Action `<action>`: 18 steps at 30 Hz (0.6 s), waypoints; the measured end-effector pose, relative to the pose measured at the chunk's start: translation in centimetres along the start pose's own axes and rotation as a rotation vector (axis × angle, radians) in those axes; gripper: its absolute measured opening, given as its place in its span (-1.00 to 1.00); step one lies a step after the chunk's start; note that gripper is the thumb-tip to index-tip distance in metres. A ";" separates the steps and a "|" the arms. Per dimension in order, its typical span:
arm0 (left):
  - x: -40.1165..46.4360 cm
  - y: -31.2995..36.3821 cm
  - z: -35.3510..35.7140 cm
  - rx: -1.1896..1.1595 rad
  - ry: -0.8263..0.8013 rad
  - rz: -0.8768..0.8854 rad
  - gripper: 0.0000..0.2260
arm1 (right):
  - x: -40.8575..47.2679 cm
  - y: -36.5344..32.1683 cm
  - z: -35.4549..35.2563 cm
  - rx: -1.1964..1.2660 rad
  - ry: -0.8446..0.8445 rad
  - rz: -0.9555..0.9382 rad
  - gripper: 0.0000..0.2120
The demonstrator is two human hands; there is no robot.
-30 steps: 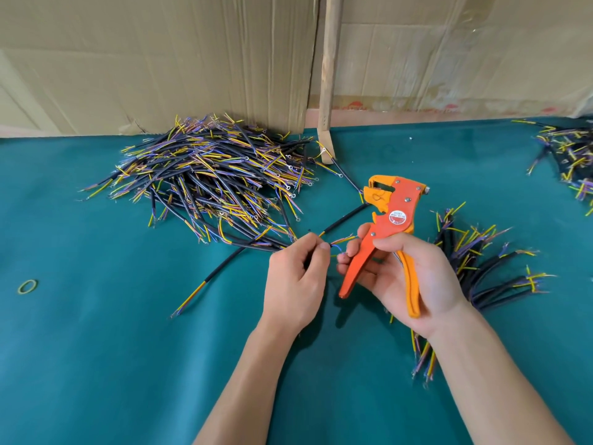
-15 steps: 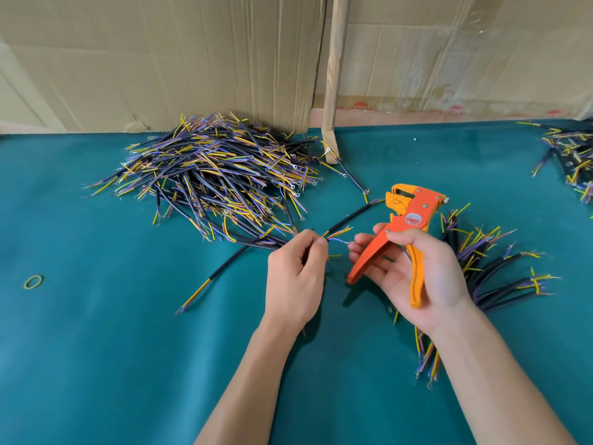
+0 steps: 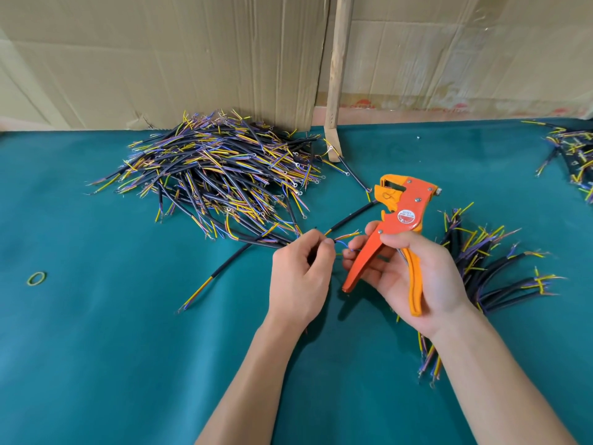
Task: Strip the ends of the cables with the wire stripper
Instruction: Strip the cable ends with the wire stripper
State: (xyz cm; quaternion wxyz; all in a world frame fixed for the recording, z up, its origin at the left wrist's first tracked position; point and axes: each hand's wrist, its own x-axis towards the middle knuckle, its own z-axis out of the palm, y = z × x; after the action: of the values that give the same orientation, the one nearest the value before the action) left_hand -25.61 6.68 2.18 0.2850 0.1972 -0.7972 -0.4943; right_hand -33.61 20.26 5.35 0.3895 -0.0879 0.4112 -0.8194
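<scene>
My left hand (image 3: 300, 279) pinches a black cable (image 3: 224, 268) near its right end, where thin yellow and blue wires fan out towards my right fingertips. The cable's other end lies on the green cloth at the lower left. My right hand (image 3: 417, 277) grips the orange wire stripper (image 3: 396, 226) by its handles, jaws pointing up and away. A fingertip of that hand touches the blue wire. A large pile of cables (image 3: 218, 175) lies behind my left hand. A smaller bunch of cables (image 3: 491, 268) lies under and right of my right hand.
A green cloth (image 3: 96, 348) covers the table. A small yellow rubber band (image 3: 36, 278) lies at the left. Another heap of cables (image 3: 574, 155) sits at the far right edge. Cardboard sheets (image 3: 160, 59) and a wooden stick (image 3: 337, 75) stand along the back.
The wire stripper has tilted a little in my right hand, staying just right of the cable's end. My left hand keeps its pinch on the cable, and the loose wires have spread.
</scene>
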 end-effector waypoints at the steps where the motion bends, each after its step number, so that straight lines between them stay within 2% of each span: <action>1: 0.0 0.0 0.0 0.002 0.002 0.003 -0.70 | 0.0 0.0 0.0 -0.007 -0.002 0.001 -0.76; 7: -0.1 0.1 0.0 -0.011 0.010 0.007 -0.69 | -0.1 0.0 0.1 -0.020 -0.007 0.020 -0.75; 18: -0.3 0.4 -0.1 -0.059 0.069 -0.004 -0.70 | -0.1 0.5 0.4 -0.011 -0.023 0.008 -0.84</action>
State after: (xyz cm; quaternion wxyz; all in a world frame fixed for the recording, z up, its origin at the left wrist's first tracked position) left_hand -25.36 6.93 2.49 0.3168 0.2073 -0.7717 -0.5110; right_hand -33.06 19.87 5.27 0.3969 -0.0981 0.4116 -0.8145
